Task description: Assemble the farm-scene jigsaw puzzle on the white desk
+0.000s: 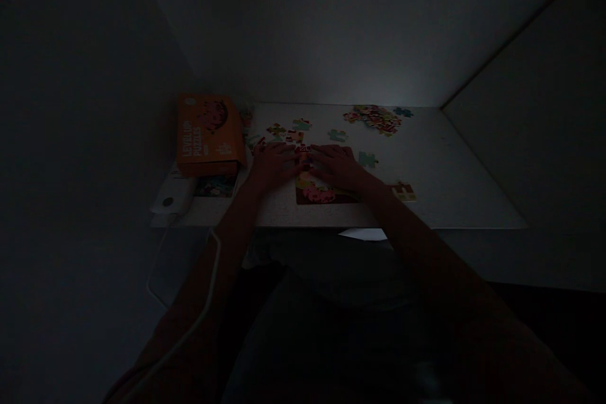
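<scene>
In the dim head view a partly joined jigsaw puzzle (318, 194), dark red with pink and yellow parts, lies near the front of a white table. My right hand (338, 167) rests over it, fingers stretched out and covering its upper middle. From the left, my left hand (274, 164) reaches to the puzzle's left edge with its fingers extended and apart. A red and white puzzle piece (303, 148) shows between the fingertips of both hands. Whether the fingers pinch or only press it is too dark to make out.
Loose pieces (301, 124) lie behind my hands, with a heap of pieces (376, 118) at the back right. Another piece (403, 192) is beside my right forearm. An orange puzzle box (213, 136) stands left, near a white device (173, 194) with a cable.
</scene>
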`<state>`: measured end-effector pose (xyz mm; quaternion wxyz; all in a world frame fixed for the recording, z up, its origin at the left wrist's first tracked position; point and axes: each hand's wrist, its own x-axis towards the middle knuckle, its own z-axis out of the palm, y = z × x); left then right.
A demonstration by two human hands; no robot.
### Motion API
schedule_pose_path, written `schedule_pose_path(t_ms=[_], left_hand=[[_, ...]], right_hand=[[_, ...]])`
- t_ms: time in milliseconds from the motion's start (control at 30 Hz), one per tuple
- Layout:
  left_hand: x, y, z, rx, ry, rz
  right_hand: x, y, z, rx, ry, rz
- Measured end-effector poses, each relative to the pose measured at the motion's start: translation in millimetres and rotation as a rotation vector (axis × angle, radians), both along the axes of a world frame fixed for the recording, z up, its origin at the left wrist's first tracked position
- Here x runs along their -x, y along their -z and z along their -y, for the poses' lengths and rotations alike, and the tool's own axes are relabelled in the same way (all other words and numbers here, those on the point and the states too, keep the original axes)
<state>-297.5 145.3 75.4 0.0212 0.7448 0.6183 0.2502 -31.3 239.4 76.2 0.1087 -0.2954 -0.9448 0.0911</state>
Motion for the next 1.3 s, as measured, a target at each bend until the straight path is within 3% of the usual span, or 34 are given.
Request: schedule_pose_path(t_ms=[200,467,633,833,967,1067,1167,1300], left_hand=[[-1,-0.1,-1,-0.003,-0.035,-0.014],[-5,-4.9,2,0.085,-0.395,-0.035],[-12,-0.3,1,0.085,-0.530,-0.009],[-6,4.3,-3,0.093,-0.512,0.050],[2,8.8,-8,0.059,-0.469,0.131],[3,11.1,-9,0.047,-0.528,0.138],[1,10.7,-9,0.084,-0.573,0.100],[1,5.3,-6,0.093,-0.530,0.056]], right_hand=[[3,1,-1,-0.012,0.002,0.010],[1,-9,3,0.030,0.070,-0.007],[28,-13,-12,0.123,0.123,-0.058],[67,-5,-24,0.103,0.143,-0.027],[68,-1,-24,0.042,0.279,0.000],[64,-2,-22,-0.003,0.344,-0.008],[66,-3,-15,-0.024,0.228,-0.030],[80,-2,-2,-0.027,0.061,-0.036]])
